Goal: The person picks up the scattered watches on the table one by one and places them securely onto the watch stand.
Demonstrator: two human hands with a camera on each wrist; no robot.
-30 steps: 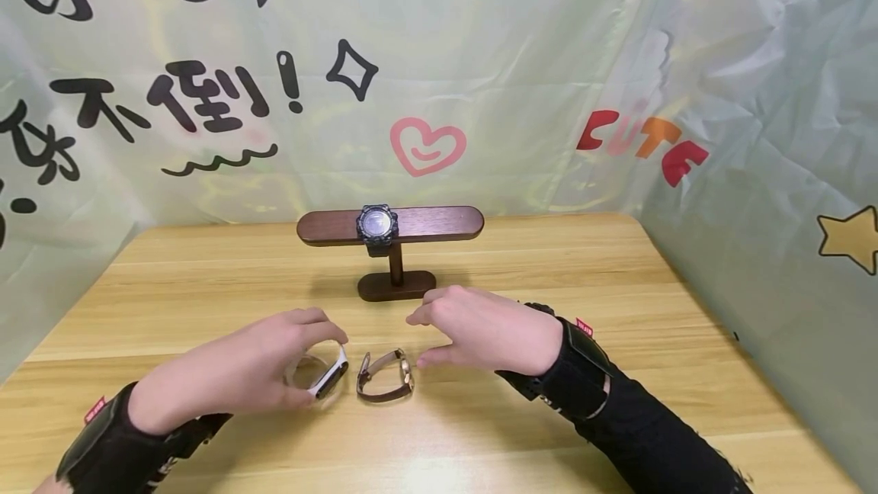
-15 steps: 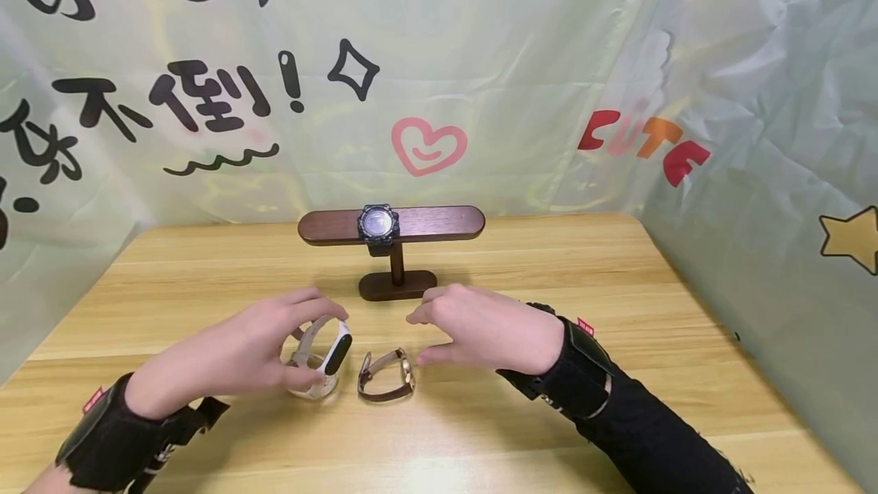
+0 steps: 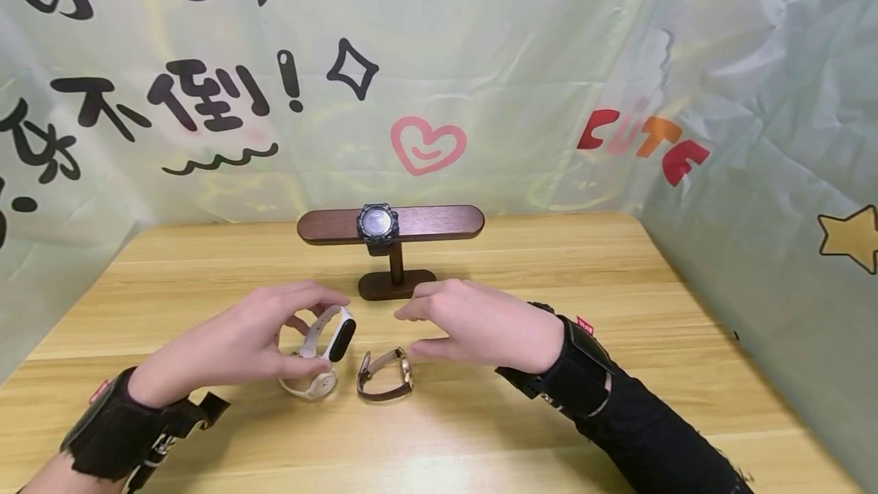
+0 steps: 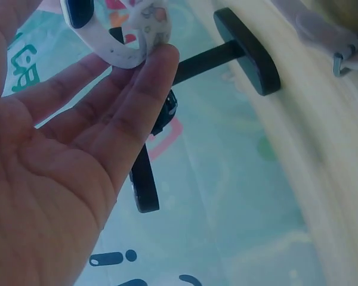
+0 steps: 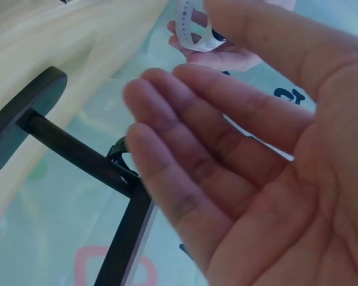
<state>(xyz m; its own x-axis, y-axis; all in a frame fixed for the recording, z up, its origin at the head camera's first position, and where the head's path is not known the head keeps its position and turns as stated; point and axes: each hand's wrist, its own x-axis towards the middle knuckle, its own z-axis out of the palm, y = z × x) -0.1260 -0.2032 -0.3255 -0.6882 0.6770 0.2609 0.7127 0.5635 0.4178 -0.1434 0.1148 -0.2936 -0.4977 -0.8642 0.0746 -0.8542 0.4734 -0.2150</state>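
White wristband | likely light, flexible; best held by stiffer edges | left hand: pinching it | right hand: thumb, fingers apart, empty

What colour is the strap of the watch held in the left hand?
White; the strap shows best in the head view.

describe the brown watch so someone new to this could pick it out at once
On the table, find the stand. Nearer the camera, between the left hand and the right hand, lies the brown watch. Its brown strap and gold-toned case set it apart from the white watch, the held white band and the black watch on the stand.
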